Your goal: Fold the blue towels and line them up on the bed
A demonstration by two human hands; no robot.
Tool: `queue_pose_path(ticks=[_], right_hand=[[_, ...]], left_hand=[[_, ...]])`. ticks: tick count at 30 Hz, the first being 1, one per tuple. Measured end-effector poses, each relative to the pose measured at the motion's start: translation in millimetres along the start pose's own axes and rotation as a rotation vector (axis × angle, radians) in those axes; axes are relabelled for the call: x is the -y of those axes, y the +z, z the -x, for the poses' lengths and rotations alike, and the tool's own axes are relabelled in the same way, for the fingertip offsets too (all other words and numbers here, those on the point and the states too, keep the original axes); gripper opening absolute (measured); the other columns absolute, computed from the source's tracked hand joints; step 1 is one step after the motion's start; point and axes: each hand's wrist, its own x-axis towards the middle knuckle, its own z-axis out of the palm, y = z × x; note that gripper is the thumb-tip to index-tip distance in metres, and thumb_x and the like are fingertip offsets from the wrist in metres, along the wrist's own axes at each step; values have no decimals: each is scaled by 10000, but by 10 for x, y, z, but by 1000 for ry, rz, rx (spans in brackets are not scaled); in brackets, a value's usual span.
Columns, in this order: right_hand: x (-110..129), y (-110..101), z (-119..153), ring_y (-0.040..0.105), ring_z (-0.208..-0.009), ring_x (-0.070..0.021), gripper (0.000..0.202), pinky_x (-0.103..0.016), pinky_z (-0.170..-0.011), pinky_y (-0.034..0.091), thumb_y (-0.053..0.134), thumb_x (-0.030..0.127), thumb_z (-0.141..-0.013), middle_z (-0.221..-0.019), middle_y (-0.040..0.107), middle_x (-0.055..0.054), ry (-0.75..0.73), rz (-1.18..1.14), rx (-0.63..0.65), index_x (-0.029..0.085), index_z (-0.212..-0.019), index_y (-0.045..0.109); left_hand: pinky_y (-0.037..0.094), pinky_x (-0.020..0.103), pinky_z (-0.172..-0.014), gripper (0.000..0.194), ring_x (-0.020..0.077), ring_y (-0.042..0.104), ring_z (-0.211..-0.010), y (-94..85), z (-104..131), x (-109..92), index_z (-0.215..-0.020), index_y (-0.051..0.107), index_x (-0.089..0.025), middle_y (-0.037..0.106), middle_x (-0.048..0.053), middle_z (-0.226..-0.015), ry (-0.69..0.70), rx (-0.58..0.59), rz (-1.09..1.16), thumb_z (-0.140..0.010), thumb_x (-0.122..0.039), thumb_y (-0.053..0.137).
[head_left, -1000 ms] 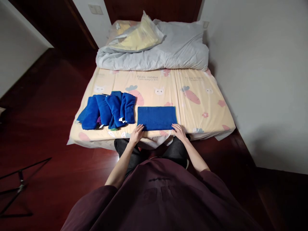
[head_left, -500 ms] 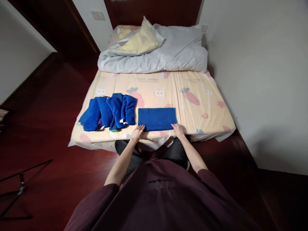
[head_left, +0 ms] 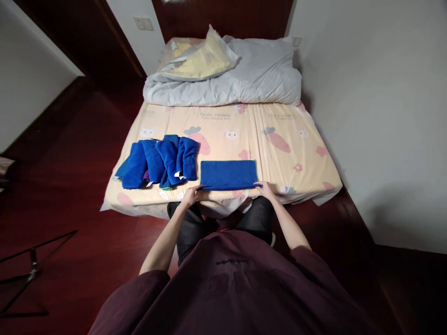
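Note:
A blue cloth (head_left: 228, 174) with a thin green edge lies as a flat rectangle near the front edge of the bed. My left hand (head_left: 192, 195) pinches its near left corner between thumb and fingers. At the near right corner, my right hand (head_left: 266, 190) grips the cloth the same way. The near edge is pulled taut between both hands. To the left, several folded blue cloths (head_left: 135, 167) overlap in a row, with white tags and a bit of purple showing among them.
The bed (head_left: 300, 163) has a yellow sheet with carrot and rabbit prints. A grey quilt (head_left: 265, 70) and a yellow pillow (head_left: 206, 58) in a clear cover lie at its far end. Black stand legs (head_left: 33, 265) are on the floor at the left.
Both hands have moved outward to the near corners and now pinch them. The near edge is stretched between them, and the cloth's far edge has shifted slightly towards me.

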Motion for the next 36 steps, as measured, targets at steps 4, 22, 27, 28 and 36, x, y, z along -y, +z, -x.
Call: queue_pose_path(ticks=[4, 22, 27, 28, 36], right_hand=[[-10, 107, -104, 729, -850, -227, 233, -335, -795, 591, 683, 258, -815, -914, 787, -79, 98, -188, -109, 155, -991, 794], [-21, 194, -153, 597, -697, -211, 383, -294, -665, 488, 599, 525, -911, -686, 601, -23, 159, -37, -263, 169, -991, 712], [-51, 214, -87, 624, -717, -213, 382, -293, -687, 498, 571, 509, -926, -736, 640, -37, 146, -20, -251, 168, -1030, 710], [-60, 223, -82, 630, -725, -214, 383, -294, -696, 500, 568, 502, -926, -750, 648, -42, 142, -19, -253, 163, -1036, 709], [-102, 225, -56, 674, -811, -235, 365, -305, -746, 512, 570, 478, -936, -859, 716, -73, 157, 30, -238, 176, -1078, 719]], left_hand=[[558, 447, -1017, 431, 300, 710, -1117, 98, -44, -37, -1194, 717, -157, 742, 149, -1247, -110, -186, 152, -865, -405, 591], [527, 375, -850, 304, 268, 683, -867, 185, -173, -54, -1018, 667, -173, 722, 108, -899, -290, -384, 9, -952, -425, 510], [514, 375, -842, 290, 279, 690, -860, 195, -185, -73, -1044, 657, -185, 718, 111, -901, -304, -365, -23, -981, -413, 491], [513, 373, -836, 285, 280, 689, -854, 198, -191, -75, -1047, 656, -185, 718, 112, -895, -309, -362, -30, -981, -409, 493], [517, 393, -865, 288, 307, 710, -934, 241, -180, -35, -1091, 655, -191, 747, 149, -978, -325, -351, -68, -996, -395, 474]])
